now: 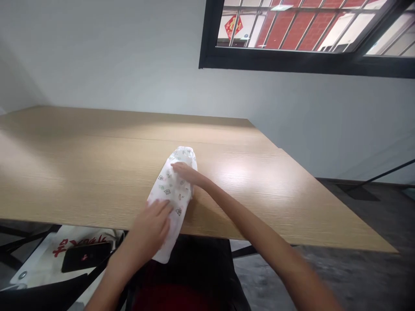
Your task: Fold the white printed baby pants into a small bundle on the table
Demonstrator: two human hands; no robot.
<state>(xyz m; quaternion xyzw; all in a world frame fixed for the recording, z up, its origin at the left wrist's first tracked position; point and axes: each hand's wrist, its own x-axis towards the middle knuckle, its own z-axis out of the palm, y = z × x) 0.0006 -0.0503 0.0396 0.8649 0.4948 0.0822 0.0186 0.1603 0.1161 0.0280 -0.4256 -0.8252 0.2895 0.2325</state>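
Observation:
A small white garment with a fine printed pattern (pixel 171 190) lies on the wooden table (pixel 97 172), its near end hanging over the front edge. My left hand (pixel 151 224) rests flat on the near part of the cloth, fingers stretched out. My right hand (pixel 185 172) reaches across and lies on the far part of the cloth, fingers extended and pressed on the fabric. Neither hand grips the cloth.
Below the table's front edge at the left lies a white bag with red lettering (pixel 52 255), a dark phone (pixel 86 255) resting on it. A grey wall and a black-framed window (pixel 308 60) stand behind the table. Grey floor lies to the right.

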